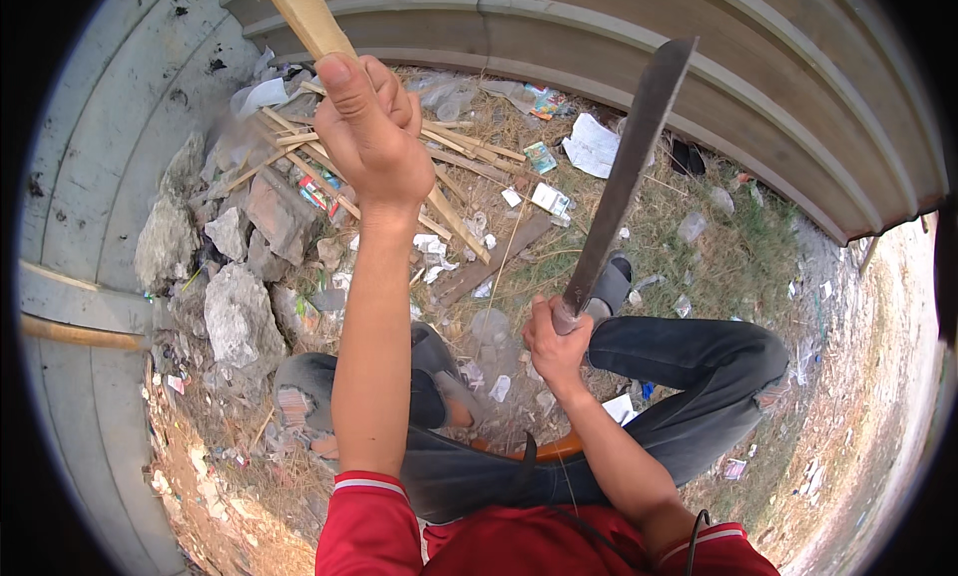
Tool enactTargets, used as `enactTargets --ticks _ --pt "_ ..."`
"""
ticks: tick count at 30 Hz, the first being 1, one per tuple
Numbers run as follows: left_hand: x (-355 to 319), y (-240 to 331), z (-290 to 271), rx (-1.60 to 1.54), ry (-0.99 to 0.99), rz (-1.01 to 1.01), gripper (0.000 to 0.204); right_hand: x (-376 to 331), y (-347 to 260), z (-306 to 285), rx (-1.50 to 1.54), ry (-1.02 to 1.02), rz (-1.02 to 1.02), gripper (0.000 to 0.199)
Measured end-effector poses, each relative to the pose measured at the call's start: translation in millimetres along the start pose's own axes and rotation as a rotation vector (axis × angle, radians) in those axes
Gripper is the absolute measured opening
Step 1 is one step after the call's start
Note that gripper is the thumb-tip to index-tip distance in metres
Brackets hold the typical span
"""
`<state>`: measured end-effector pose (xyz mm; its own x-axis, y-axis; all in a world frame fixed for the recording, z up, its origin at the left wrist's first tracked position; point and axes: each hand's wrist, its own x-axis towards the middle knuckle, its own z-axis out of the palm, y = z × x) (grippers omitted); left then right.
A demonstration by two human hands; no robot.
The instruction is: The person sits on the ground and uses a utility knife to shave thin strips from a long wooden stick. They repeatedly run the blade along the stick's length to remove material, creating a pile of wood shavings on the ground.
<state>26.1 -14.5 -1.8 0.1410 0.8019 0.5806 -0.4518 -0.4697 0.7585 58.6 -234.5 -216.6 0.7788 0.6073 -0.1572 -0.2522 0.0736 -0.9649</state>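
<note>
My left hand (371, 132) is raised and closed around a pale wooden stick (305, 15) that runs up toward the top edge. My right hand (555, 342) grips the handle of a long dark machete (629, 172), whose blade points up and to the right, well apart from the stick. Both forearms come out of red sleeves at the bottom. My legs in dark trousers (689, 377) are bent below the hands, with feet in sandals on the ground.
A pile of split wooden sticks (454, 157) lies on the ground under my left hand. Broken concrete chunks (235, 317) sit at the left. Corrugated metal walls (778, 107) curve around the back and left. Paper and plastic litter is scattered over dry grass.
</note>
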Motion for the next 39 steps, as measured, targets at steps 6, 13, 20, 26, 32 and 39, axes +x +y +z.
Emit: enactTargets --ticks 6,13,20,26,32,39 --pt "7 -7 26 -0.088 -0.293 -0.043 0.068 -8 136 -81 -0.193 -0.015 0.955 0.019" --pt "15 -5 6 -0.127 -0.446 -0.182 0.075 47 -19 -28 0.093 0.016 0.179 0.022" --pt "16 -9 9 -0.168 -0.488 -0.256 0.076 -17 84 -61 -0.309 -0.103 0.759 0.022" --pt "10 -3 7 -0.151 -0.468 -0.206 0.075 32 -4 -29 -0.016 -0.044 0.428 0.024" --pt "14 -8 12 -0.162 -0.466 -0.204 0.075 -7 50 -37 -0.186 -0.029 0.27 0.017" --pt "12 -5 1 -0.142 -0.437 -0.197 0.075 -2 74 -51 -0.309 -0.034 0.629 0.02"
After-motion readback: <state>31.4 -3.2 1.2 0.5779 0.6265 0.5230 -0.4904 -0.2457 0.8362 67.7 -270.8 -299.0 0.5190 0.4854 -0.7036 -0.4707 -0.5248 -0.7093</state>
